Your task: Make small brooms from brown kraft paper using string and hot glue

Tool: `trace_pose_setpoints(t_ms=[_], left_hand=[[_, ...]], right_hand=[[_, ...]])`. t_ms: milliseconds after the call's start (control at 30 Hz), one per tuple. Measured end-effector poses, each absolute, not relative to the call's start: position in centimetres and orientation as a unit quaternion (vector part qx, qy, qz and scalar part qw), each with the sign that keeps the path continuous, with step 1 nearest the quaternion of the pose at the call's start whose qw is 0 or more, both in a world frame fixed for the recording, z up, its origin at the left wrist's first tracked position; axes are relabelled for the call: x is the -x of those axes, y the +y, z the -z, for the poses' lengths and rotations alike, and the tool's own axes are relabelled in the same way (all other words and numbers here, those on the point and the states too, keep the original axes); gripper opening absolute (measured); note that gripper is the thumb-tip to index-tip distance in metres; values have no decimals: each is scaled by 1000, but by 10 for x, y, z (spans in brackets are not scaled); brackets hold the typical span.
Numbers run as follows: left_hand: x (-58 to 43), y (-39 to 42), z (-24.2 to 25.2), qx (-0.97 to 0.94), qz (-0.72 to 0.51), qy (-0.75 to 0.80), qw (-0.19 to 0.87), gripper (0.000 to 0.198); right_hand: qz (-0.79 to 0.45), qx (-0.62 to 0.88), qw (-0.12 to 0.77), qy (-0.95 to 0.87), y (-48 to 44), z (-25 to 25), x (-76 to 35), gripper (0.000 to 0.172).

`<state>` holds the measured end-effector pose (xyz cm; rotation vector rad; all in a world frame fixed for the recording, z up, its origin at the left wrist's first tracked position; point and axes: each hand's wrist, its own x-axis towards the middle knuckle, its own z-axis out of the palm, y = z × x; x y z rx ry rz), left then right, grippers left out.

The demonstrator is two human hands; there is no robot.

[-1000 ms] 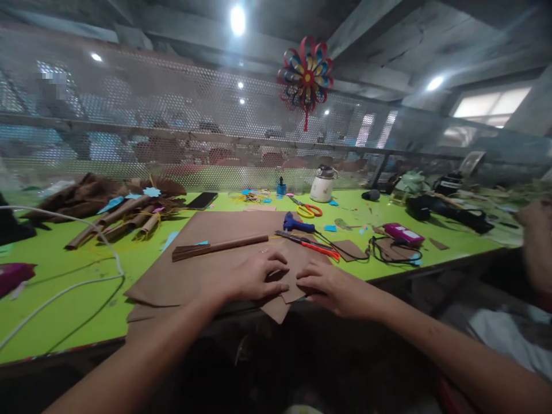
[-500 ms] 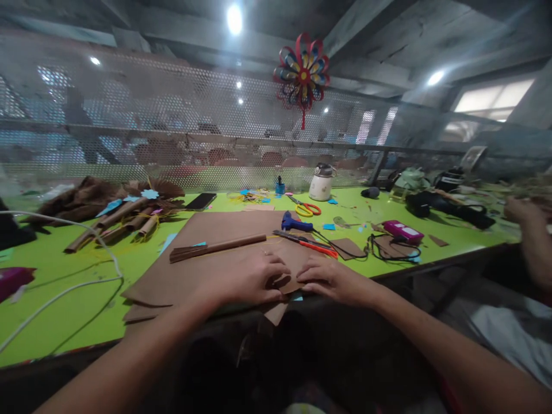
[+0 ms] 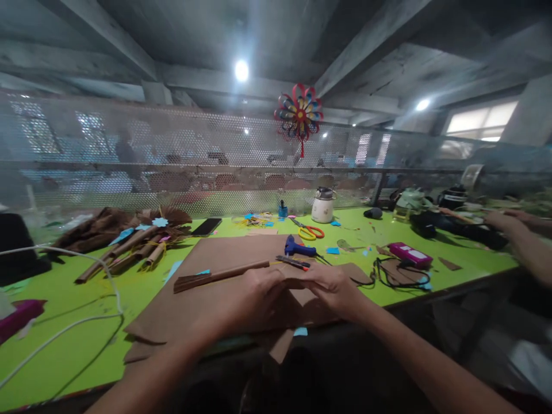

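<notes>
Both my hands are closed on a small piece of brown paper (image 3: pixel 294 283), which spans the gap between them above the work surface. My left hand (image 3: pixel 262 292) pinches its left end, and my right hand (image 3: pixel 331 288) pinches the right end; some fingertips are hidden. Beneath lie large brown paper sheets (image 3: pixel 202 310). A rolled brown paper tube (image 3: pixel 235 270) with a fringed end rests on them, left of my hands. Just beyond my fingers are a blue glue gun (image 3: pixel 301 248) and a dark-bladed tool (image 3: pixel 292 262) whose orange-red handle my right hand partly covers.
Scissors (image 3: pixel 309 230), a white bottle (image 3: pixel 323 206) and a phone (image 3: pixel 207 227) lie toward the mesh partition. Paper tubes (image 3: pixel 129 247) and a white cable (image 3: pixel 64 322) are at left. A magenta box (image 3: pixel 409 254) with black cord sits right. Another person's arm (image 3: pixel 524 244) reaches in.
My hands have raised the brown paper piece off the sheets and drawn closer around it. The right hand now covers part of the orange-red handle. The camera view has tilted upward.
</notes>
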<state>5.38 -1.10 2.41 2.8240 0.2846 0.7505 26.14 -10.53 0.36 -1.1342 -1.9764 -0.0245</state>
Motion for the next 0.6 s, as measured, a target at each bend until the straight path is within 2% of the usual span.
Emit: trace_pose_setpoints(t_ms=[100,233,333,400,533,600], left_hand=[[-53,-21,-50,-929,-305,145,150,23],[-57,-28,-66,-836,-277,196,432,33],[-60,-22,-62,-762,-254,205,560,34],[-61,-11,-57,-747,-244,220,578,32],[-66,19,-35,-762,-216,254,555,54],[-70,34,-18,-777,-180,271,539,54]], right_hand=[[-60,457,487,-742,-107,-34,-258,16],[-234,460,578,-633,-101,-55,-252,22],[-288,480,579,-593,-88,-46,-248,28],[-288,510,555,-591,-78,-33,-247,31],[-279,550,507,-602,-60,-7,-242,29],[-262,565,494,-607,-52,2,-240,27]])
